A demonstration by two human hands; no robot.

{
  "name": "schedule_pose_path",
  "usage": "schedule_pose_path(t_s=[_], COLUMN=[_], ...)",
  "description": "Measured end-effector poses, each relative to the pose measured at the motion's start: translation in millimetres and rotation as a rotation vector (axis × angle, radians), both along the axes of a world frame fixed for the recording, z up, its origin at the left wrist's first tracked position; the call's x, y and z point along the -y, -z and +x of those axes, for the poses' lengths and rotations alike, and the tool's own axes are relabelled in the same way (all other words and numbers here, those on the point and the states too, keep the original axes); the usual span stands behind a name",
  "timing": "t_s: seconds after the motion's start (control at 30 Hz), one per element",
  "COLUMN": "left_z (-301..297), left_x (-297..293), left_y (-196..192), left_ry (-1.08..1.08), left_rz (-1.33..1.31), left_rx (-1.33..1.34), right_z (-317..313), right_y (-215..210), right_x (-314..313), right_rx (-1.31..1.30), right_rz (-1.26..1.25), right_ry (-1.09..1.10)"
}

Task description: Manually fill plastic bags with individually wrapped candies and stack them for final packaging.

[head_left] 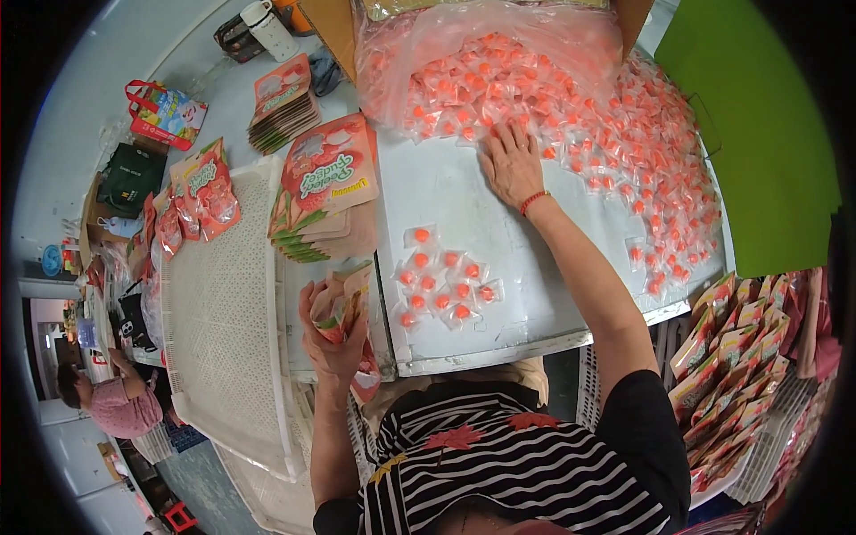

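My left hand (333, 352) is closed around a red and pink candy pouch (357, 287) at the table's front edge. The pouch is held upright and its top looks parted. My right hand (514, 168), a red bracelet at its wrist, reaches far forward with fingers stretched out. Its fingertips touch the near edge of a big heap of wrapped red candies (606, 120). Between my hands, a small group of the same candies (446, 283) lies apart on the white tabletop (535, 276). Beyond my left hand is a stack of flat pouches (328, 174).
A second pouch stack (283, 96) sits farther back. At left, filled pouches (207, 189) rest on a white perforated tray (223, 312). Many pouches (731, 357) stand in a crate at right, below a green panel (758, 134). Another person (125, 401) is at far left.
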State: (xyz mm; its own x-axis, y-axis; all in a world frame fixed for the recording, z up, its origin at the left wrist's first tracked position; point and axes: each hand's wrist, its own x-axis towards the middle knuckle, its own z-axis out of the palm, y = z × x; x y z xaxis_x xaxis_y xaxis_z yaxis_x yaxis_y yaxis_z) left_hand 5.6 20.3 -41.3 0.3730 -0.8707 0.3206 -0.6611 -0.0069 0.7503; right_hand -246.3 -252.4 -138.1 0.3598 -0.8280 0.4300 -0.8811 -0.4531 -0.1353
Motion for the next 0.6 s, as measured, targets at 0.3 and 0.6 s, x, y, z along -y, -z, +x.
schedule_pose_path(t_s=[0.3,0.6], left_z=[0,5], left_x=[6,-3], left_y=[1,2], left_ry=[0.026,0.020], left_rz=[0.006,0.017], left_rx=[-0.051,-0.079], right_z=[-31,-102], right_y=[-18,-4], right_x=[-54,7], right_rx=[0.217,1.539], right_rz=[0.084,0.516], right_ry=[-0.289,0.019])
